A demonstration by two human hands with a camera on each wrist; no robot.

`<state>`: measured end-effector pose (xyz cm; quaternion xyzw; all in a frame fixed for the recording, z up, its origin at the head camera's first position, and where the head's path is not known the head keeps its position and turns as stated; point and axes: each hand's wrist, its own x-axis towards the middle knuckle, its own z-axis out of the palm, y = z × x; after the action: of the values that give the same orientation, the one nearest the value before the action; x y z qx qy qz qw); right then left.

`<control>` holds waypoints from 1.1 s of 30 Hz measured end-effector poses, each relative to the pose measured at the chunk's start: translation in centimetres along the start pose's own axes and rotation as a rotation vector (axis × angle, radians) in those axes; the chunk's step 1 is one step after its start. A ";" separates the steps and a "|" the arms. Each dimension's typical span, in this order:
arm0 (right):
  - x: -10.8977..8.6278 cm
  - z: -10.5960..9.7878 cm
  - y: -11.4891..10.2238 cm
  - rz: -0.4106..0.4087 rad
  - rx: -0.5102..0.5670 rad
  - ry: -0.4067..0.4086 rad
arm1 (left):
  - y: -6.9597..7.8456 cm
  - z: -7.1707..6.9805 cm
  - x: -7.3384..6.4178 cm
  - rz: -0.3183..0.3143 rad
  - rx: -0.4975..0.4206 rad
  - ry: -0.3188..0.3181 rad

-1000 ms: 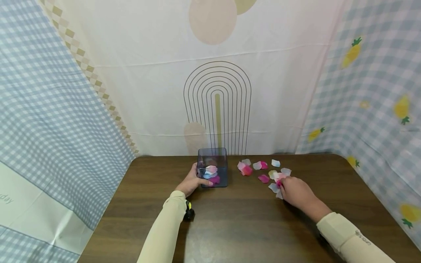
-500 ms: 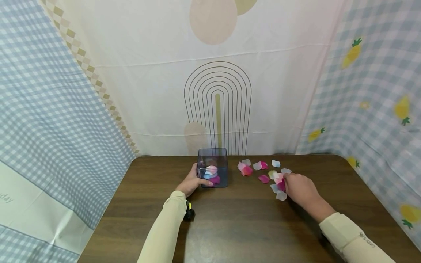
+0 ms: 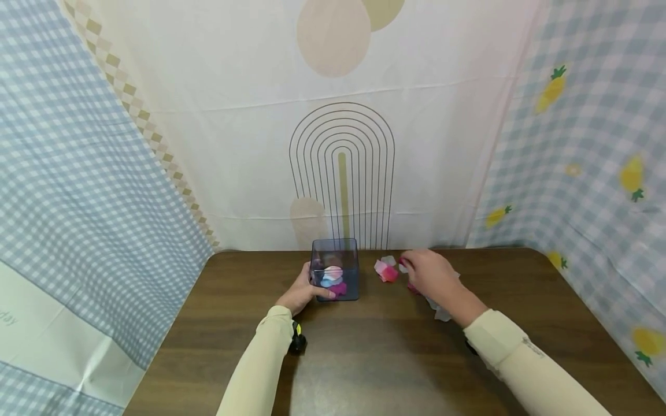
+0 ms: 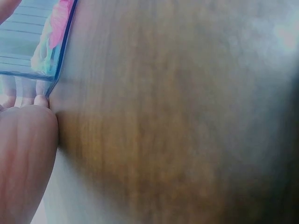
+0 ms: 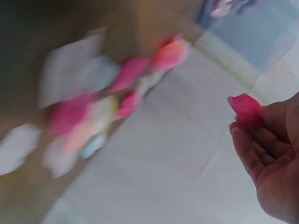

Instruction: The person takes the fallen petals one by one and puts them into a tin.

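Note:
My left hand (image 3: 299, 292) grips a clear bluish plastic box (image 3: 352, 288) from its left side, thumb across the front. Inside lie several artificial flower petals (image 3: 333, 275), white, light blue and magenta. My right hand (image 3: 433, 277) is raised over the loose petals to the right of the box. Between its thumb and fingertips it pinches a bright pink petal (image 5: 246, 108), plain in the right wrist view. In the left wrist view, petals (image 4: 58, 23) press against the box's wall, and the fingers are partly seen through the plastic.
A small cluster of pink and white petals (image 3: 386, 270) lies just right of the box. More petals (image 5: 72, 112), blurred in the right wrist view, lie on the brown wooden table (image 3: 359, 358), partly hidden by the right hand in the head view. A printed cloth (image 3: 250, 173) hangs behind the table.
My right hand has lifted from the right-hand petal heap and moved left toward the box, carrying the pink petal. The left hand keeps its hold on the box.

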<state>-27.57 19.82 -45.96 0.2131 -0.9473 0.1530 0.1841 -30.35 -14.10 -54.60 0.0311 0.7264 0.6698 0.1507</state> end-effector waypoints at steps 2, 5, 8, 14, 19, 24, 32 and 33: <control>1.5 -0.1 -1.5 -0.036 0.046 0.029 | 0.0 0.0 0.0 0.002 -0.002 0.002; 3.7 -0.3 -3.5 -0.084 0.087 0.059 | 0.0 0.0 0.0 0.003 -0.012 0.006; 5.2 -0.4 -4.7 -0.097 0.099 0.072 | 0.0 0.0 0.1 0.005 -0.020 0.004; 6.0 -0.2 -5.6 -0.102 0.111 0.083 | -0.1 0.1 0.1 -0.001 -0.023 -0.009; 6.5 0.6 -6.3 -0.142 0.161 0.106 | -0.1 0.1 0.2 0.000 -0.020 0.006; 7.7 1.9 -7.9 -0.148 0.222 0.052 | -0.1 -0.1 0.4 0.010 -0.034 0.010; 10.4 4.3 -9.8 -0.096 0.235 -0.209 | 0.0 0.1 0.2 -0.002 -0.048 -0.005; 10.6 4.5 -9.9 -0.088 0.241 -0.234 | -0.1 0.2 0.2 -0.005 -0.051 -0.006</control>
<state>-33.24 5.93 -43.47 0.2913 -0.9268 0.2313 0.0524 -30.47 -13.90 -54.72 0.0273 0.7086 0.6877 0.1554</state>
